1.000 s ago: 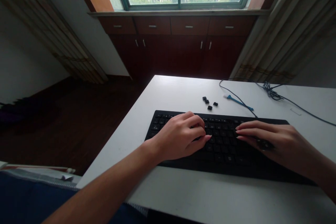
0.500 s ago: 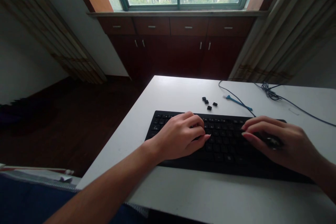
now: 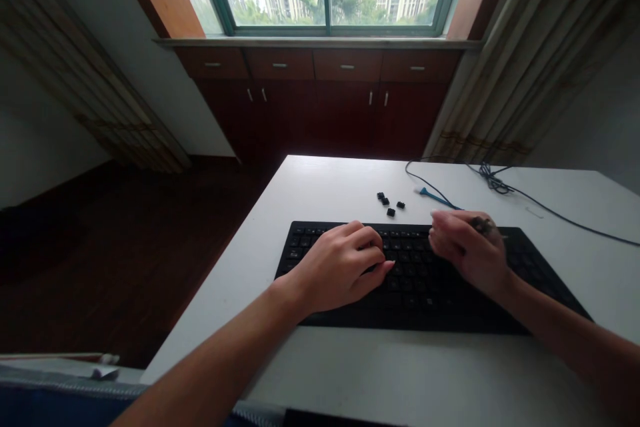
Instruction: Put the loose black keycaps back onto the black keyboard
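A black keyboard [image 3: 530,270] lies across the white table [image 3: 400,380]. My left hand [image 3: 340,267] rests on its left half with the fingers curled tight and the thumb tip against them; what they pinch, if anything, is hidden. My right hand [image 3: 467,250] hovers over the upper middle keys, slightly blurred, with the fingers bent inward. A small dark piece [image 3: 483,223], probably a keycap, shows at its thumb side. Several loose black keycaps [image 3: 390,203] lie on the table just behind the keyboard.
A thin blue tool [image 3: 434,198] lies behind the keyboard, next to a dark cable [image 3: 500,183] that trails off to the right. Beyond the table are a wooden cabinet [image 3: 320,100] under a window, and curtains [image 3: 530,73] on the right.
My right hand has moved left and away from me, from the keyboard's right part to its upper middle, with the dark piece in it. The left hand has stayed put. The view tilted slightly.
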The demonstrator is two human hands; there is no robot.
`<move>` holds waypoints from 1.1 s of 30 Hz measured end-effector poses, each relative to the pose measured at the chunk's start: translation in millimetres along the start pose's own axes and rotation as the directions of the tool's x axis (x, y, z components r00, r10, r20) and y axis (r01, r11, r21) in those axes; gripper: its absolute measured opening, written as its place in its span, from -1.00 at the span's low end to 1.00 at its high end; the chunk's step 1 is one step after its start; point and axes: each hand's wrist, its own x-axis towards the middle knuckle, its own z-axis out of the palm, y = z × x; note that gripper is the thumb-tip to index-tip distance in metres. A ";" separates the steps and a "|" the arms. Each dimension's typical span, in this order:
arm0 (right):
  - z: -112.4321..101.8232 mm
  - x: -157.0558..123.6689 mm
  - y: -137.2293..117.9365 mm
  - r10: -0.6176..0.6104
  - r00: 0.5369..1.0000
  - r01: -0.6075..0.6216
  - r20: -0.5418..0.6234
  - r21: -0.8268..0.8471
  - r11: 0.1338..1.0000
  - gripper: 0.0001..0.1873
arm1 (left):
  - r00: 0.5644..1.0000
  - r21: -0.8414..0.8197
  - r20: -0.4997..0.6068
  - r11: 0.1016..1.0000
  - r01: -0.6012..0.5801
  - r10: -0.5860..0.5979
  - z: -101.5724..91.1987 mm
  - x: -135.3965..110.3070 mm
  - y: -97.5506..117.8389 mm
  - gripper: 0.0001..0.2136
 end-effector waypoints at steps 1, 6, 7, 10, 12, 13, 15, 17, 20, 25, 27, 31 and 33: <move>-0.6 0.4 3.0 0.010 1.000 -0.010 0.002 -0.013 1.000 -0.42 | 1.000 0.001 0.000 1.000 0.000 0.000 0.2 -0.2 0.0 -0.79; -3.0 0.0 2.8 -0.064 0.997 0.066 -0.030 0.064 0.996 -0.42 | 1.000 0.009 0.005 1.000 -0.004 0.004 0.2 0.7 0.9 -0.78; -3.0 -1.2 3.3 -0.050 0.999 0.051 -0.017 0.053 0.997 -0.41 | 1.000 0.008 0.006 1.000 -0.005 0.005 0.1 1.1 1.2 -0.78; -3.4 -6.2 6.6 0.023 1.000 -0.023 0.012 -0.026 0.999 -0.41 | 1.000 0.002 0.006 1.000 -0.004 0.004 -0.1 1.6 1.6 -0.78; -4.1 -9.1 8.6 0.002 1.000 -0.002 0.007 -0.013 1.000 -0.41 | 1.000 -0.001 0.002 1.000 -0.002 0.002 0.1 1.1 0.9 -0.78; -4.5 -10.3 9.7 -0.019 1.000 0.019 0.001 0.010 1.000 -0.42 | 1.000 -0.003 0.002 1.000 -0.003 0.003 0.3 0.7 0.4 -0.79; -5.2 -11.5 13.1 -0.027 1.000 0.027 -0.001 0.028 0.999 -0.42 | 1.000 -0.002 0.003 1.000 -0.006 0.006 0.6 0.0 -0.3 -0.79; -5.9 -10.6 16.8 0.014 1.000 -0.014 0.005 0.005 1.000 -0.41 | 1.000 0.001 0.006 1.000 -0.010 0.010 0.9 -0.4 -0.7 -0.79; -7.5 -2.9 14.8 0.061 0.998 -0.061 0.012 -0.001 0.998 -0.40 | 1.000 0.002 0.007 1.000 -0.012 0.012 1.3 -0.6 -0.8 -0.79; -17.9 27.1 -1.6 0.049 0.999 -0.042 0.014 -0.289 0.956 -0.40 | 1.000 0.010 0.006 1.000 -0.013 0.013 2.1 -0.6 -0.8 -0.80; -26.1 41.7 2.5 -0.028 0.999 0.043 0.033 -0.641 0.766 -0.51 | 1.000 0.019 0.008 1.000 -0.012 0.012 1.9 -0.2 -0.5 -0.80; -43.0 62.4 31.8 0.026 0.983 0.154 0.182 -0.896 0.417 -0.69 | 1.000 0.018 -0.005 1.000 -0.005 0.005 1.3 0.7 0.2 -0.81; -48.0 66.9 47.1 0.079 0.976 0.152 0.201 -0.900 0.409 -0.69 | 1.000 0.012 0.001 1.000 -0.002 0.002 1.3 0.8 0.2 -0.82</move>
